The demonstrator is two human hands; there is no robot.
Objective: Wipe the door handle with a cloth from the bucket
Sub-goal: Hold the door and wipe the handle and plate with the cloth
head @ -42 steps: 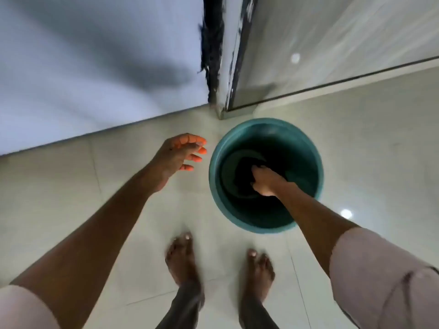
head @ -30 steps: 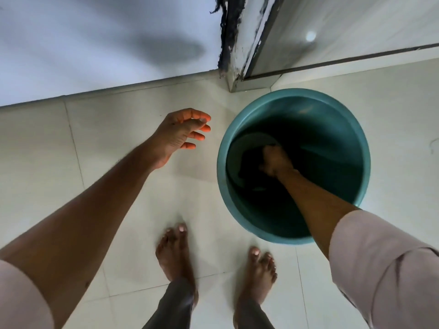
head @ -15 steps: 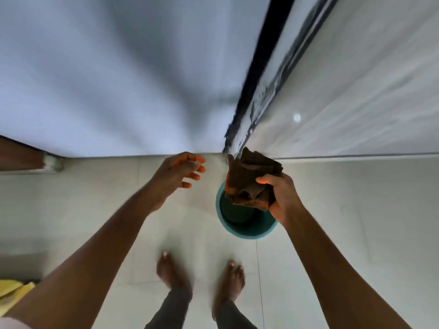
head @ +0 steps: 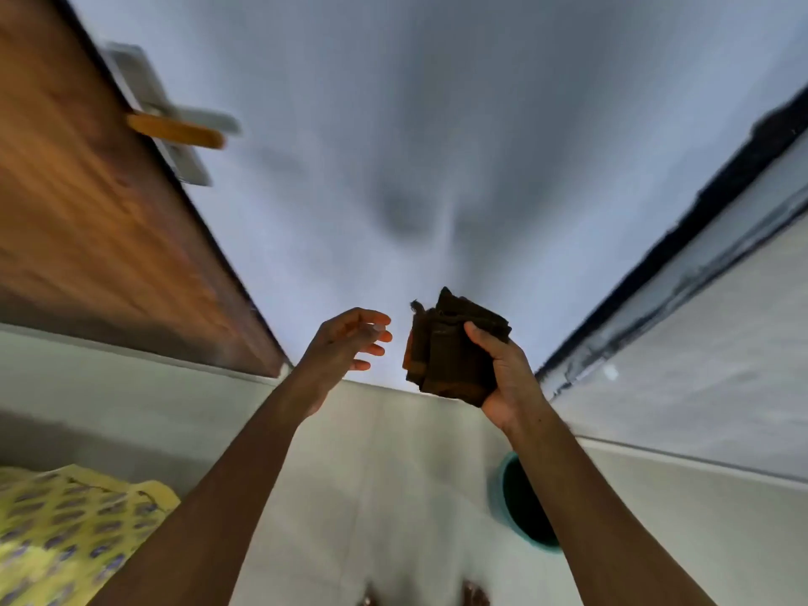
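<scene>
Door (head: pixel 100 238): far left, standing open against the wall (head: pixel 437 146).
Door handle (head: pixel 177 131): on the door's edge, high up, well left of both hands.
Cloth (head: pixel 450 356): in the right hand (head: pixel 509 378), raised before the wall.
Left hand (head: pixel 345 343): just left of the cloth, apart from it.
Bucket (head: pixel 503 492): on the floor (head: pixel 393 474), below and partly behind the right forearm.
Patterned fabric (head: pixel 65 527): lower left corner.

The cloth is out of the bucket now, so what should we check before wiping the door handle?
1. Cloth held in right hand: ok.
2. Left hand free, open, beside the cloth: ok.
3. Door handle in view, on the wooden door up to the left: ok.
4. Cloth touching the handle: not ok, far apart.
5. Cloth wet enough: cannot tell.
6. Bucket out of the way, low by the right arm: ok.
</scene>
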